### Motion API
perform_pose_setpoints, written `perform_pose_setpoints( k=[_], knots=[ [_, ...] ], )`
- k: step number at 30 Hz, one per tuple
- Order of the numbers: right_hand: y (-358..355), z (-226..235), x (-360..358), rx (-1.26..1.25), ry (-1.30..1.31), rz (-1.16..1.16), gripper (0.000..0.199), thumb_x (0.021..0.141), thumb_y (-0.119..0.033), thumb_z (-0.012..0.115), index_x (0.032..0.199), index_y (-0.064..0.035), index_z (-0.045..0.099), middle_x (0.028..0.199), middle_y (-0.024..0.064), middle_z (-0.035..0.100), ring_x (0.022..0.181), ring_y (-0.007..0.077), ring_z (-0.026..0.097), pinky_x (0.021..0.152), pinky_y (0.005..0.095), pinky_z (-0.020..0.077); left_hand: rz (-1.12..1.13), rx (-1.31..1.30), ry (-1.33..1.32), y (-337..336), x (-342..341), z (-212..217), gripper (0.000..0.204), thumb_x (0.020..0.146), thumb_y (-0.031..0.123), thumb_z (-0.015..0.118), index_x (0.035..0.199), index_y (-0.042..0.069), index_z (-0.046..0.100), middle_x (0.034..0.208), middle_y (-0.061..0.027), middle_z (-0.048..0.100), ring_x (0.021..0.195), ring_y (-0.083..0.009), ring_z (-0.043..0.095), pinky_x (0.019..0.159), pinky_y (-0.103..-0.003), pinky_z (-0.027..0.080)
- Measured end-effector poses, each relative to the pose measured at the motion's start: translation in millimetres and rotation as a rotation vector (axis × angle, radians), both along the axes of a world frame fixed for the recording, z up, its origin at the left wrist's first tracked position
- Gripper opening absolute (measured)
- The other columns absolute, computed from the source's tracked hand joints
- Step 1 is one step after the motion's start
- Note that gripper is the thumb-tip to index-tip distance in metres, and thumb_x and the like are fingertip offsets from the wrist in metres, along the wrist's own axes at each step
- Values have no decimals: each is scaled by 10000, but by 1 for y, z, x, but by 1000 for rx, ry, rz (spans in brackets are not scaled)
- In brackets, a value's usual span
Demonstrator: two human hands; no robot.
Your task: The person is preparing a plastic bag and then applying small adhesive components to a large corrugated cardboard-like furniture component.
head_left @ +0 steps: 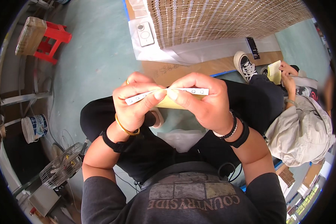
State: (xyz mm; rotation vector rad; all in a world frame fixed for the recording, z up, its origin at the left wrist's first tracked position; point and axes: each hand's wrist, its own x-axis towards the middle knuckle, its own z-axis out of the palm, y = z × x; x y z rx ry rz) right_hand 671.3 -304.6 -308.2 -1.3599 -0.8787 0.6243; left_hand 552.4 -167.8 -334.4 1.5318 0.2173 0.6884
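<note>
Both hands meet at chest height over my lap, gripping a narrow white strip (198,91) dotted with small round marks. My left hand (132,100) is closed on its left part, thumb and fingers pinching. My right hand (205,100) pinches the other part, and the thumb tips nearly touch at the middle. A pale yellow sheet (171,104) hangs below the strip, partly covered by my fingers; whether it is joined to the strip I cannot tell.
Ahead stands a large brown panel (212,22) with rows of strips, on white sheeting and cardboard. A white phone (145,34) and dark phone (252,48) lie nearby. A co-worker (298,127) sits right, holding yellow paper. Left are a red stool (50,41) and fan (61,166).
</note>
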Motion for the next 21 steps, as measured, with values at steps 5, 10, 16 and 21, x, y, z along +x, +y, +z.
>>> perform_pose_setpoints(
  k=[5,10,16,21],
  knots=[
    [-3,7,3,-23,50,7,86,810,-65,622,832,16,640,752,48,650,699,59,581,632,217,471,-25,-79,-1,9,-2,0,107,718,27,730,818,36,694,756,-45,602,682,-120,537,615,-246,425],
    [-5,10,7,-38,-7,-10,77,796,-38,637,846,20,631,776,53,647,688,70,574,628,206,451,-27,81,-27,20,-2,3,86,730,22,718,810,22,686,755,-54,606,678,-123,538,615,-248,422],
    [-4,13,8,-50,-3,-38,68,795,-15,615,837,27,649,769,63,662,722,87,605,667,226,480,-41,51,-41,20,-2,7,40,774,38,674,800,7,676,757,-65,604,696,-133,535,628,-257,419],
    [-5,6,8,15,-3,5,69,799,-25,625,842,29,628,797,72,653,715,95,592,652,226,465,-97,-21,4,22,-7,5,191,818,157,630,777,-28,653,774,-84,546,710,-192,517,650,-307,404]
  ],
)
